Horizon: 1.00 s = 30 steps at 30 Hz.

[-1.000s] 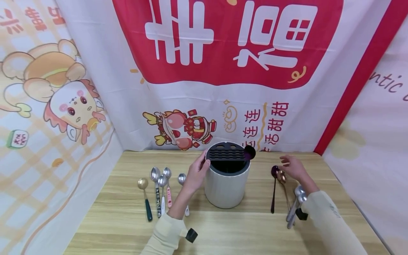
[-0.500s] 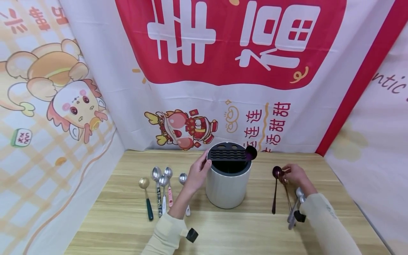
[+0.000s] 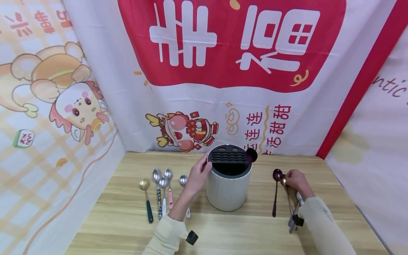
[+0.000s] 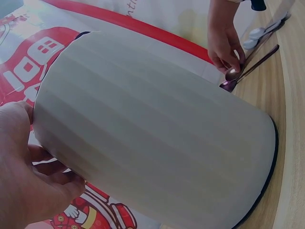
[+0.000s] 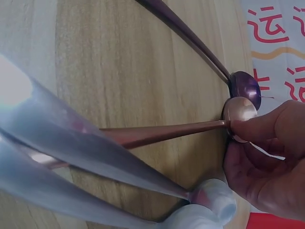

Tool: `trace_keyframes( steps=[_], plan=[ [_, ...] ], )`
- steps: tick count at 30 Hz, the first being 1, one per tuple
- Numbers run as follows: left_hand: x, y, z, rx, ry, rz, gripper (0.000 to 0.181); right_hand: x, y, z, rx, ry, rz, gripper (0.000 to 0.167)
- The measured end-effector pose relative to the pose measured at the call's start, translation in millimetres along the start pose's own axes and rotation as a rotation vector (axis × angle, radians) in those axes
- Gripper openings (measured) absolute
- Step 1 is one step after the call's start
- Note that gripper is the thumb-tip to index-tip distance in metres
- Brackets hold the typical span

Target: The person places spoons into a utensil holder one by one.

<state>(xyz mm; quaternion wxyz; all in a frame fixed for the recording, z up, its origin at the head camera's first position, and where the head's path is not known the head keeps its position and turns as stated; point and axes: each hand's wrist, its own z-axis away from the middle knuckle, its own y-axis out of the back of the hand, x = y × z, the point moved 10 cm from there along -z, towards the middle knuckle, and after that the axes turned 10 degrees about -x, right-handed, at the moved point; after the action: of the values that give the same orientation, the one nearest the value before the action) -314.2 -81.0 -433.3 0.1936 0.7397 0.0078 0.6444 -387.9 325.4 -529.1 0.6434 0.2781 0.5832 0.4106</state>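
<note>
A pale ribbed holder (image 3: 227, 193) with a black slotted top (image 3: 227, 155) stands on the table. My left hand (image 3: 198, 174) holds its upper left rim, thumb and fingers round the edge. From the holder's right rim a dark purple spoon head (image 3: 251, 155) sticks out. At the right, my right hand (image 3: 297, 180) pinches the bowl of a copper spoon (image 5: 240, 110) between thumb and fingers. Close beside that bowl lies a dark purple spoon (image 5: 245, 87). Silver spoons (image 5: 217, 198) lie nearer the wrist, their handles crossing over the copper one in the right wrist view.
Left of the holder lie several silver spoons (image 3: 157, 175) with patterned, white and pink handles, and a gold spoon (image 3: 144, 184) with a green handle. One more silver spoon (image 3: 183, 180) lies partly behind the left forearm. Printed cloth (image 3: 178, 97) hangs along the table's back edge.
My right hand has come down onto the copper spoon's bowl and now pinches it. My left hand keeps its hold on the holder's rim.
</note>
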Motion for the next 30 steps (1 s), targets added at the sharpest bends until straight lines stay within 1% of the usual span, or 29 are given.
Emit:
trace_keyframes(
  steps=[4,8,11,15,17,21,24,27,30],
  plan=[
    [2.6,0.2,0.8,0.0,-0.009,0.004,0.059,5,3,-0.5,-0.004,-0.027,-0.025,0.022],
    [2.9,0.4,0.0,0.002,0.001,0.008,0.059,10,8,0.0,-0.012,-0.056,-0.057,0.028],
    [0.9,0.5,-1.1,0.007,0.019,0.01,0.058,7,16,2.3,-0.002,-0.037,-0.046,0.032],
    [-0.4,-0.4,-1.8,0.005,0.014,0.01,0.058,0,26,7.8,0.023,-0.007,-0.009,0.03],
    [-0.6,-0.8,-1.4,0.001,0.004,0.008,0.058,-2,31,10.3,0.027,-0.002,-0.016,0.029],
    [-2.7,-1.0,-0.1,0.0,0.01,0.017,0.059,-5,37,13.5,0.021,-0.002,-0.095,0.035],
    [-3.1,-0.9,0.7,0.0,0.014,0.023,0.059,-7,40,15.1,0.015,0.004,-0.182,0.042],
    [-3.3,-0.5,0.7,-0.001,0.027,0.021,0.058,-10,48,18.1,0.033,0.011,-0.249,0.046],
    [-0.7,0.0,-0.1,0.0,0.014,0.014,0.057,-19,61,24.1,0.067,0.033,-0.35,0.048]
  ],
)
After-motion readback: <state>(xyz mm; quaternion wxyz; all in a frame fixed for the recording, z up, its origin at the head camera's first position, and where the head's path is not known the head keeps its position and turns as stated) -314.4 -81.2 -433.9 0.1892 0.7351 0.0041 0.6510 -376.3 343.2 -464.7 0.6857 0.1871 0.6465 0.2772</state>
